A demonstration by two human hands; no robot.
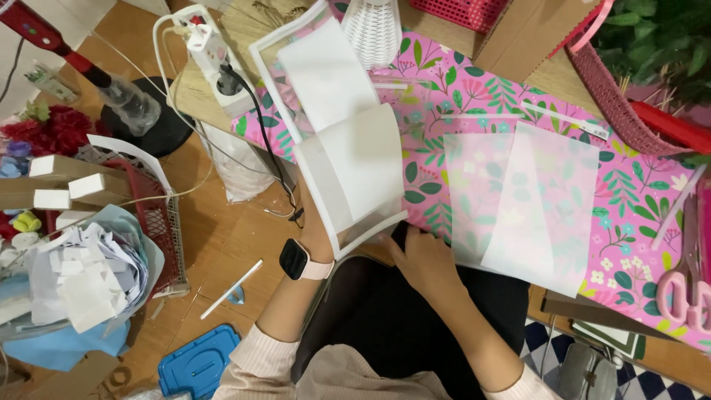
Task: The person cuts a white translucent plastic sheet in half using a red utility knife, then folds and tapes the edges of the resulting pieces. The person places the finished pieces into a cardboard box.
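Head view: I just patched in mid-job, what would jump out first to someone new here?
The bright pink floral sheet covering the table, with translucent white sheets lying on it at centre right. At centre, both hands meet a curled white sheet with a thick border: the left hand is mostly hidden behind it, the right hand presses at its lower edge. Far left, a basket of white paper scraps sits on the floor.

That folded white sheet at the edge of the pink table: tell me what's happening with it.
A person seated at the pink floral-patterned tabletop holds a folded white translucent sheet with thick white edging. The left hand, a smartwatch with a pale pink strap on its wrist, supports the sheet from underneath. The right hand presses at its lower corner. Two flat translucent white sheets lie alongside.
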